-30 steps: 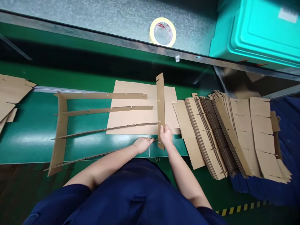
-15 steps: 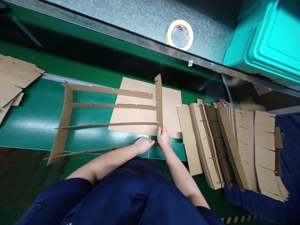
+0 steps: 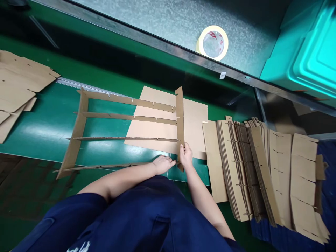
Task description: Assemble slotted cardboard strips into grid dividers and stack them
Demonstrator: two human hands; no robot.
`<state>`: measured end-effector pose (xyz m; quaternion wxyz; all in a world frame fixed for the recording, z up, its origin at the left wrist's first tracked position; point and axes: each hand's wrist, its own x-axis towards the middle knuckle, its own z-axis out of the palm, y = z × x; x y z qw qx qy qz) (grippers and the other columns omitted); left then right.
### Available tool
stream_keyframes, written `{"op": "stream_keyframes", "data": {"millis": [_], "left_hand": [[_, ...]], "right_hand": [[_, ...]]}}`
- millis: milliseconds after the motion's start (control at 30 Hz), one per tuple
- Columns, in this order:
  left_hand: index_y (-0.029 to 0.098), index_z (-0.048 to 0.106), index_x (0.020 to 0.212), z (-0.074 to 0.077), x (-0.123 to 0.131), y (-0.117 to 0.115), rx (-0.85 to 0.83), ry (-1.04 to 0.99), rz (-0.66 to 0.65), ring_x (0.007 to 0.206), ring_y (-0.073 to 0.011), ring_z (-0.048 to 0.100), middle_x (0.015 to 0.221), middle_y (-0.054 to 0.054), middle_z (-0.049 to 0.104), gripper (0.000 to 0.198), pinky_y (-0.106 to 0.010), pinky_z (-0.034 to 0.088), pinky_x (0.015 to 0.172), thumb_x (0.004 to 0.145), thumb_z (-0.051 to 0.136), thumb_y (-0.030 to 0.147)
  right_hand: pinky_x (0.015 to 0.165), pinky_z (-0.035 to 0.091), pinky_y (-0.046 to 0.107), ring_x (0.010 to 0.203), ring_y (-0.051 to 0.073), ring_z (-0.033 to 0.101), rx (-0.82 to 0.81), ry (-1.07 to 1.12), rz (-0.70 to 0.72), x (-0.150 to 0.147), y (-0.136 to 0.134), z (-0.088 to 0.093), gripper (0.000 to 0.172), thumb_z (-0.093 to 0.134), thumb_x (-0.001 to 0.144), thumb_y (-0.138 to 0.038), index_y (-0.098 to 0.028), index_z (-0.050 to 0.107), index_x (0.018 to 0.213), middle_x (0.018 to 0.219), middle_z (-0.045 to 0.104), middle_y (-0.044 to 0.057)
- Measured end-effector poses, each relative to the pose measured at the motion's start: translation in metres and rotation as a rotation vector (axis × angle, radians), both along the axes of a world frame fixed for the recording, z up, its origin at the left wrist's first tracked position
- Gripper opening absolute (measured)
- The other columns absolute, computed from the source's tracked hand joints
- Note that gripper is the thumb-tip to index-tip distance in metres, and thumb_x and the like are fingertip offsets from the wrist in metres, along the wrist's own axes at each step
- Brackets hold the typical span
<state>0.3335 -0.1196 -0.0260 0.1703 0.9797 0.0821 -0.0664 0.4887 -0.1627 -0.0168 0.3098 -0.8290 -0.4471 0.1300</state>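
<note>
- Here's your right hand (image 3: 186, 154), wrapped round the near end of the cross strip (image 3: 180, 129), thumb on its face.
- Your left hand (image 3: 163, 164) is right beside it, fingers closed on the right tip of the near strip (image 3: 105, 167).
- That cross strip stands on edge, running away from you, its middle over the pale sheet (image 3: 195, 126) lying flat on the bench (image 3: 107, 153).
- Three more long strips, the far strip (image 3: 144, 103), second strip (image 3: 115, 116) and third strip (image 3: 112, 139), all reach the cross strip; how deep the slots sit, I can't tell.
- Over on your left, the end strip (image 3: 77, 131) crosses all four, their tips poking out past it.
- Close by on your right, a thick stack (image 3: 267, 178) of slotted cardboard leans over beside the sheet.
- Far left, a loose pile (image 3: 18, 84) of cardboard.
- Up on the shelf (image 3: 168, 17), there's tape (image 3: 224, 42) near the edge, and a teal bin (image 3: 309, 59) to its right.
</note>
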Motion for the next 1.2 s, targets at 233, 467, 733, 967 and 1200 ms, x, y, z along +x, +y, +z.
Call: {"op": "stream_keyframes", "data": {"millis": [233,467,733,967,1200], "left_hand": [[0.018,0.056,0.111,-0.001,0.003,0.004,-0.038,0.005,-0.005,0.087,-0.0203,0.063,0.090,-0.006,0.067,0.023,-0.031,0.046,0.070,0.090,0.045,0.016],[0.018,0.061,0.102,0.008,0.002,0.010,-0.165,-0.118,0.074,0.096,-0.0218,0.060,0.097,-0.009,0.066,0.038,-0.037,0.047,0.082,0.094,0.038,0.048],[0.022,0.050,0.127,0.019,0.037,0.076,-0.041,-0.137,0.381,0.119,-0.0231,0.050,0.126,-0.011,0.058,0.037,-0.041,0.037,0.099,0.090,0.044,0.020],[0.025,0.054,0.117,0.006,0.044,0.082,-0.060,-0.054,0.331,0.094,-0.0167,0.063,0.104,-0.003,0.068,0.035,-0.030,0.045,0.079,0.087,0.044,0.010],[0.019,0.058,0.113,0.019,0.041,0.098,-0.042,-0.259,0.408,0.111,-0.0218,0.053,0.113,-0.010,0.064,0.034,-0.038,0.041,0.091,0.096,0.037,0.039]], "right_hand": [[0.067,0.042,0.031,0.075,0.020,0.057,-0.053,-0.162,-0.059,-0.003,0.002,-0.010,0.039,0.024,0.093,-0.041,-0.018,0.055,0.089,0.083,0.062,0.008],[0.065,0.041,0.030,0.074,0.021,0.059,-0.202,-0.209,-0.081,-0.003,0.000,-0.009,0.041,0.024,0.094,-0.039,-0.015,0.057,0.096,0.087,0.064,0.010],[0.064,0.041,0.032,0.076,0.023,0.062,-0.322,-0.230,-0.084,-0.012,0.006,-0.010,0.040,0.025,0.095,-0.032,-0.012,0.056,0.110,0.089,0.066,0.013],[0.067,0.043,0.034,0.078,0.024,0.062,-0.443,-0.208,-0.056,-0.011,0.005,0.002,0.037,0.029,0.095,-0.033,-0.014,0.055,0.113,0.090,0.066,0.013],[0.090,0.042,0.041,0.113,0.028,0.050,-0.135,-0.259,-0.019,0.025,0.049,0.023,0.049,0.037,0.091,-0.049,-0.013,0.052,0.121,0.119,0.058,0.017]]}}
